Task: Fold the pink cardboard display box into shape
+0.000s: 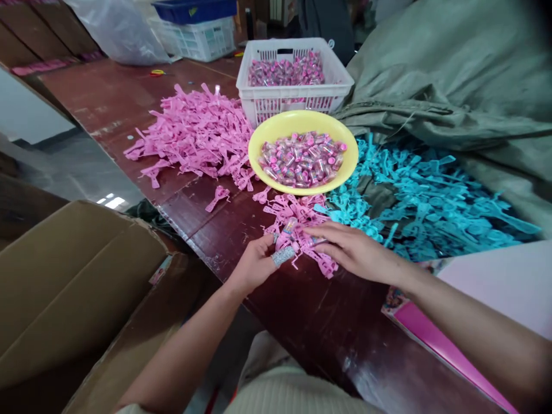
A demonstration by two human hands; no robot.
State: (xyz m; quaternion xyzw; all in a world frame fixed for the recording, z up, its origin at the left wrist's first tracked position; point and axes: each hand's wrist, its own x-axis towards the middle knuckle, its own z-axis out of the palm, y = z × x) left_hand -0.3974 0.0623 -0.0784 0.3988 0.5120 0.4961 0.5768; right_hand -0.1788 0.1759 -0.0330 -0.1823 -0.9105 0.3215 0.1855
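My left hand (255, 263), its thumb wrapped in silvery tape, pinches a pink plastic piece with a small clear bottle (290, 225) of coloured bits at its top. My right hand (351, 248) reaches in from the other side, fingers curled over a second small bottle (318, 241). Both hands are over a small pile of pink plastic pieces (297, 210) near the table's front edge. Just beyond stands a yellow bowl (302, 119) holding many pink-capped small bottles (304, 158). The right fingertips partly hide what they grip.
A larger pink heap (202, 132) lies at left, turquoise pieces (431, 195) at right beside a grey-green cloth (431, 69). Behind the bowl, a white basket (297, 92) holds more bottles. Scissors (157, 73) lie farther back. A cardboard box (77, 276) stands left of the table.
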